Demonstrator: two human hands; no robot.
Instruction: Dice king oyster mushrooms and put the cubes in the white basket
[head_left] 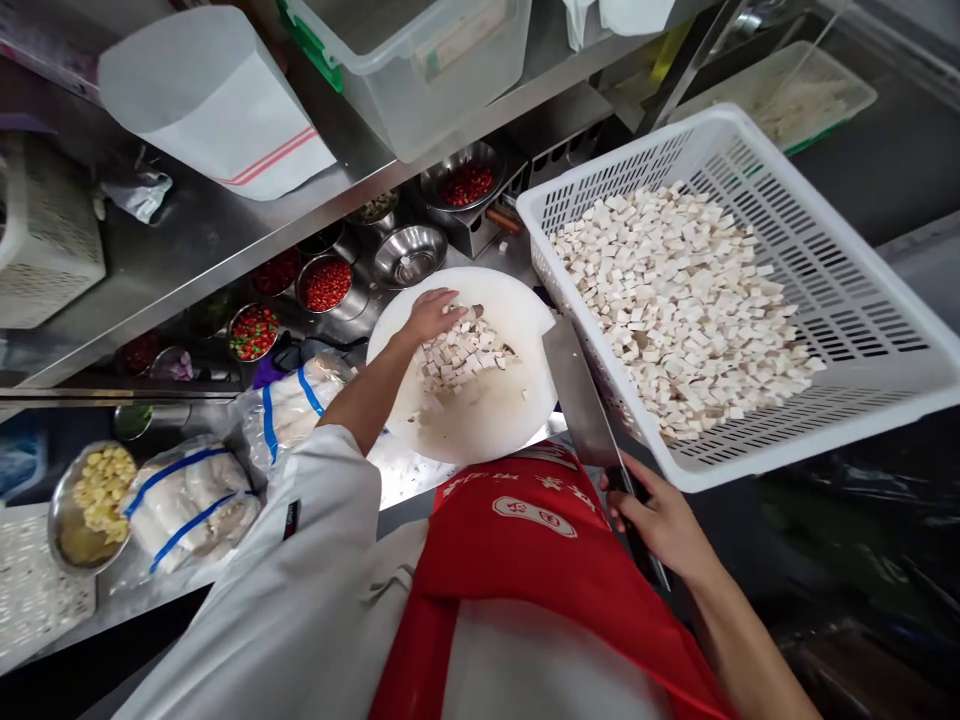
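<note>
Head view. Board (499, 425): round, smooth, white, bearing a loose heap of pale, sharp-edged cubes (469, 355). Left hand (433, 315): unclenched, fingers extended at the heap's far-left edge. Right hand (652, 515): closed around the dark handle of a cleaver (579, 385), broad flat metal blade, by the board's right edge. Basket (720, 475): white slotted plastic, rectangular, right of the board, piled with similar cubes. Bowl (427, 262): shallow, shiny metal, beyond the board.

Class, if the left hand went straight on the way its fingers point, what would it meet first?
Probably the diced white pieces, which lie right by the left hand on the round cutting board; whether its fingertips already touch them is hard to tell.
</note>
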